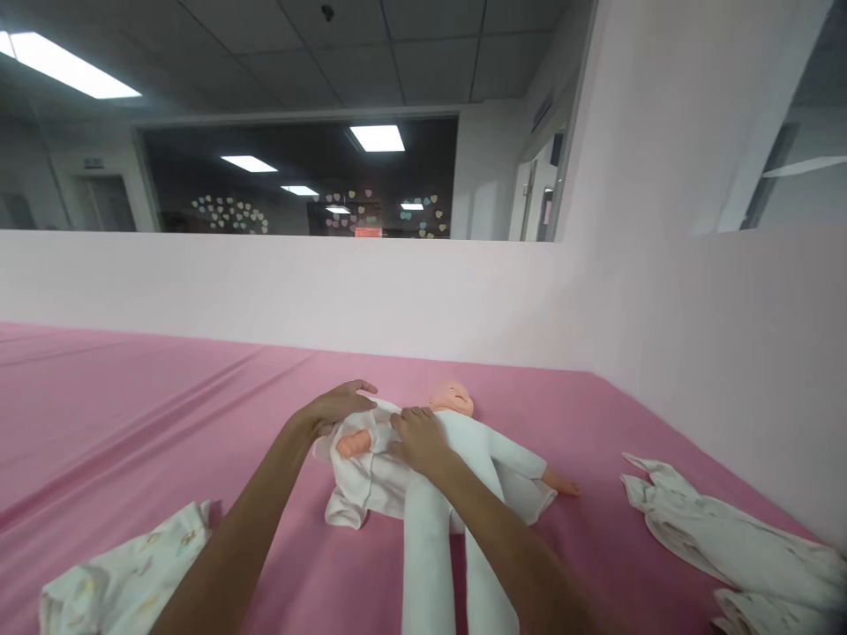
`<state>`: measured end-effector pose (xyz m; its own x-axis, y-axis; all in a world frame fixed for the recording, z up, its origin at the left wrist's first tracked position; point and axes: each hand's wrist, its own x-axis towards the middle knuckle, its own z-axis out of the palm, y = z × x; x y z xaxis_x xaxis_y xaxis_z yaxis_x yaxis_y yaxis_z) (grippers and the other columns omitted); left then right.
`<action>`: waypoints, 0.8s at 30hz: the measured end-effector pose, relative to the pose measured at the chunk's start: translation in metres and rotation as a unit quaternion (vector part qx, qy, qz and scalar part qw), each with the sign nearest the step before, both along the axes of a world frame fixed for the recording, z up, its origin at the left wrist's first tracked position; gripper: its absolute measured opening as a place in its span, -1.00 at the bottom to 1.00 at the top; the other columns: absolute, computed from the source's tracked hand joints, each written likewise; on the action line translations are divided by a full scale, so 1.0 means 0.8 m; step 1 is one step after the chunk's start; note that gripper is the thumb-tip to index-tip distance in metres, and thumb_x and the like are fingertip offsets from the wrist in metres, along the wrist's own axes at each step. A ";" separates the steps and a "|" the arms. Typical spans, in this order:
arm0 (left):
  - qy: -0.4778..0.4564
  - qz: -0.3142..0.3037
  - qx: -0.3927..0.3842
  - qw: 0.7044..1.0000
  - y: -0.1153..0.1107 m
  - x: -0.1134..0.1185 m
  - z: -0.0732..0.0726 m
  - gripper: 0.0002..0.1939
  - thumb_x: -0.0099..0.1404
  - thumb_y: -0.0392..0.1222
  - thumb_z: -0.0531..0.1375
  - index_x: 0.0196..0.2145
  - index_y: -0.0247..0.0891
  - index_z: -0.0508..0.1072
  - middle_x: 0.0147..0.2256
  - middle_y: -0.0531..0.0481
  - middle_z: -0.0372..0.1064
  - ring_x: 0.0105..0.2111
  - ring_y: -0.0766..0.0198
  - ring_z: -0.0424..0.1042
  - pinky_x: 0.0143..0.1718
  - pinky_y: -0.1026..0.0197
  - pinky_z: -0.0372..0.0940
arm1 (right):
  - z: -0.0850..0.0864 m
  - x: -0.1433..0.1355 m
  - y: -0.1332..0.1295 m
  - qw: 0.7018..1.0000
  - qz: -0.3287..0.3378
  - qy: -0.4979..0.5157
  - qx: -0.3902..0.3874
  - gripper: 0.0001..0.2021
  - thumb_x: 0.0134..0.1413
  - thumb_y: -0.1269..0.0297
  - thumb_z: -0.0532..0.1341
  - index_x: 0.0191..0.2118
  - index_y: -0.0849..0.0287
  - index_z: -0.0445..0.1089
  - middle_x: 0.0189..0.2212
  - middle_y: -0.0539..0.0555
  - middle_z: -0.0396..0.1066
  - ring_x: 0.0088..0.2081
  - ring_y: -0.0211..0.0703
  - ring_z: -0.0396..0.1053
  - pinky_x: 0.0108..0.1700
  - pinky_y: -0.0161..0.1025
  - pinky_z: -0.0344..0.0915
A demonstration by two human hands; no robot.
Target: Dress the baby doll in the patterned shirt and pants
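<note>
The doll [453,399] lies at lower centre of the frame in a white garment [384,481]. Left hand [341,407], half open, is at its edge; right hand [423,438] curls over cloth, grip unclear. Best ease fabric around 1 small arm [354,444], never pulling.

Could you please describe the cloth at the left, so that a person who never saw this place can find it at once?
On the pink sheet, look at the near left corner, beside the person's left forearm. The white cloth there shows small coloured prints. It lies apart from the doll, opposite the pale cloths at the right.
</note>
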<state>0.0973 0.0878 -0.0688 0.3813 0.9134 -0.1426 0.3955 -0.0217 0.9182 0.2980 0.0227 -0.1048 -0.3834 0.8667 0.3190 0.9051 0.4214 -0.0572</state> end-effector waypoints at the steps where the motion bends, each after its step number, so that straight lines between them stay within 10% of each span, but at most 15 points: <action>1: -0.001 -0.007 0.011 1.000 -0.005 0.001 0.008 -0.32 0.07 0.04 0.32 0.13 -0.18 0.31 -0.13 -0.15 0.48 -0.25 0.12 0.50 -0.41 0.27 0.36 | 0.000 -0.003 0.003 1.000 -0.011 -0.005 0.004 -0.68 0.05 0.18 0.30 -0.09 0.22 0.38 -0.12 0.23 0.46 -0.06 0.07 0.37 0.01 -0.08 0.18; 12: 0.006 0.121 0.158 0.980 -0.057 0.025 0.058 -0.66 0.10 -0.12 0.19 -0.14 -0.24 0.39 -0.39 0.02 0.36 -0.49 0.29 0.33 -0.56 0.33 0.20 | 0.005 0.007 0.009 0.993 -0.119 0.005 0.008 -0.69 0.20 0.18 0.08 -0.02 0.26 0.24 -0.24 0.23 0.50 -0.19 0.06 0.45 -0.18 -0.13 0.22; 24: -0.047 0.085 0.300 0.949 -0.085 0.097 0.042 -0.88 0.21 -0.15 0.06 -0.35 -0.21 0.34 -0.37 0.09 0.31 -0.35 0.30 0.31 -0.33 0.31 0.20 | -0.013 -0.009 -0.006 0.997 -0.020 0.023 0.075 -0.74 0.15 0.41 0.08 -0.02 0.28 0.27 -0.12 0.27 0.38 -0.15 0.01 0.35 -0.14 -0.11 0.26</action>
